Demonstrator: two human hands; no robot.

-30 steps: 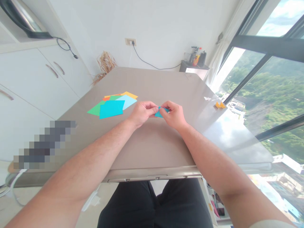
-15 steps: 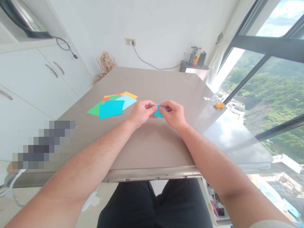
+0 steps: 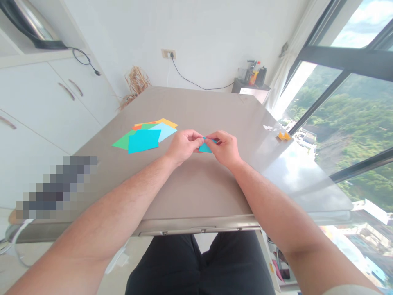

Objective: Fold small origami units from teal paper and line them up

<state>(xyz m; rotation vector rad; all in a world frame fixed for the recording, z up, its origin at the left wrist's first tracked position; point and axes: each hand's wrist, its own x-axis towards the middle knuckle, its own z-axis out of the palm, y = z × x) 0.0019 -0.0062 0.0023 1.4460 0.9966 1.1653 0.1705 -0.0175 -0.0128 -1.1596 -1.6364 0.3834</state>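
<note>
A small folded piece of blue paper (image 3: 205,148) is held above the table's middle, pinched from both sides. My left hand (image 3: 184,145) is closed on its left part, thumb and fingertips together at the upper edge. From the other side my right hand (image 3: 225,147) grips it, with the thumb pressing near the top. The fingers cover much of the paper, so its full folded shape is hidden. Left of my left hand lies a fan of coloured paper sheets, with a bright blue sheet (image 3: 144,141) on top and a green sheet (image 3: 123,141) beneath.
Near the window, an orange folded paper piece (image 3: 284,136) sits on the grey-brown table (image 3: 196,192). A pixelated blurred object (image 3: 55,190) lies at the left edge. Dried stalks (image 3: 136,82) stand behind the table's far left corner. Below the right front edge, a drawer (image 3: 281,262) holds several items.
Almost nothing differs. The fingertips and the folded blue paper have shifted very slightly, with both hands keeping their pinch.
</note>
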